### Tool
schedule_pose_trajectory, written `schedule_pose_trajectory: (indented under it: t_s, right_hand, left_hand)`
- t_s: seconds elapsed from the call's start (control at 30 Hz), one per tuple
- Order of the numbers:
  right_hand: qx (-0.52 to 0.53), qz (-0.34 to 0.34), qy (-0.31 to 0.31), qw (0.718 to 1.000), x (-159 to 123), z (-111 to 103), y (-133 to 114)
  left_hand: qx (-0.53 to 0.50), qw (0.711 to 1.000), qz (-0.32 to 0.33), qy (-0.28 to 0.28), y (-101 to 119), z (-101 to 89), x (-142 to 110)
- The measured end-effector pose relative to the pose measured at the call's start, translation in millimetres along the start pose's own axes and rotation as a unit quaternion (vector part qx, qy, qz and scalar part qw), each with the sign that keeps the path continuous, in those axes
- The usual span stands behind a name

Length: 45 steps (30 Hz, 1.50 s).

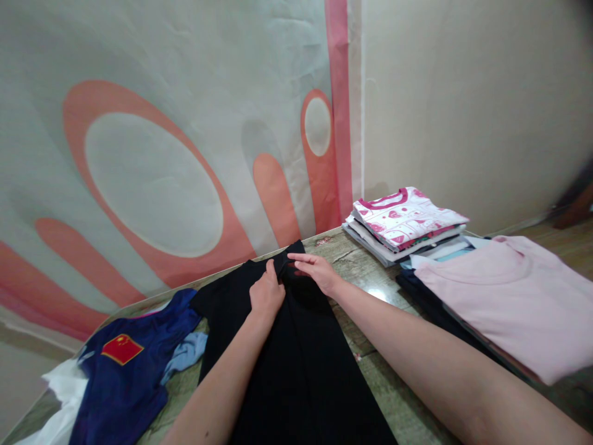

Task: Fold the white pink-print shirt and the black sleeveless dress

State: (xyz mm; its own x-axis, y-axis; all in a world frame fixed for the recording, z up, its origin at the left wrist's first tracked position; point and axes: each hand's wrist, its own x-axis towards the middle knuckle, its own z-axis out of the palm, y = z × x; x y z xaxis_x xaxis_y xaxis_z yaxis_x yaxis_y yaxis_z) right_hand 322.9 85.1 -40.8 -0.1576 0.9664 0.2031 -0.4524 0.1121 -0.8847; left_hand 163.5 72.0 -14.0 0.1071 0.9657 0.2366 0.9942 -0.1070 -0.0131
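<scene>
A black short-sleeved shirt point(301, 364) lies lengthwise on the table in front of me, its upper end close to the wall. My left hand point(267, 292) is closed on the black cloth near the neck, thumb pointing up. Just right of it, my right hand point(316, 272) has its fingers stretched out and apart, pointing left across the upper part of the shirt. Its fingertips are at a raised fold of the cloth, and part of its fingers is in shadow. One black sleeve reaches out to the left.
Left of the shirt lie a crumpled navy garment point(134, 377) with a red flag patch, a light blue cloth point(188, 352) and a white cloth point(65, 402). Right stand a folded stack topped by a pink-and-white printed shirt point(407, 216) and another under a pink shirt point(519, 296). A patterned wall sheet point(152, 179) borders the table point(340, 262).
</scene>
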Motion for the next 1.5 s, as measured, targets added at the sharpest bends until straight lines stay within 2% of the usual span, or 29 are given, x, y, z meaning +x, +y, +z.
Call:
schedule_pose_trajectory:
  t_s: [0.2,0.3,0.47,0.57,0.7,0.97,1.13,1.2,1.33,1.43,1.5]
  right_hand:
    - [-0.002,-0.006,0.0,1.0,3,-1,4]
    - [-0.055,-0.012,0.047,0.997,6,-4,9]
    - [-0.276,-0.029,0.145,0.95,11,-11,15]
    - [-0.329,-0.038,0.167,0.929,10,-12,17]
    - [-0.385,-0.041,0.179,0.904,8,-12,20]
    - [-0.453,-0.027,0.162,0.876,5,-14,20]
    - [-0.564,-0.03,0.125,0.816,-3,-8,17]
    - [-0.578,-0.032,0.12,0.807,-6,-6,16]
    - [-0.623,-0.095,0.116,0.768,-9,-2,11]
    - [-0.645,-0.134,0.063,0.749,-9,-1,10]
    - [-0.651,-0.125,0.034,0.748,-9,0,11]
  left_hand:
    - [0.017,1.0,0.008,-0.002,-8,1.7,-10]
    - [0.019,0.999,0.017,-0.02,-8,0.4,-16]
    - [0.047,0.997,0.053,-0.036,-11,-3.1,-28]
    - [0.059,0.995,0.076,-0.036,-14,-2.8,-34]
    - [0.07,0.994,0.073,-0.045,-18,-0.7,-37]
    - [0.068,0.994,0.072,-0.049,-21,-1.4,-36]
    - [0.062,0.99,0.098,-0.079,-26,-10.2,-41]
    - [0.066,0.989,0.086,-0.103,-34,-16.6,-41]
    - [0.036,0.982,0.083,-0.167,-53,-32.6,-32]
    - [-0.058,0.982,0.121,-0.131,-54,-38.3,-12]
    - [-0.171,0.974,0.119,-0.086,-42,-32.8,6]
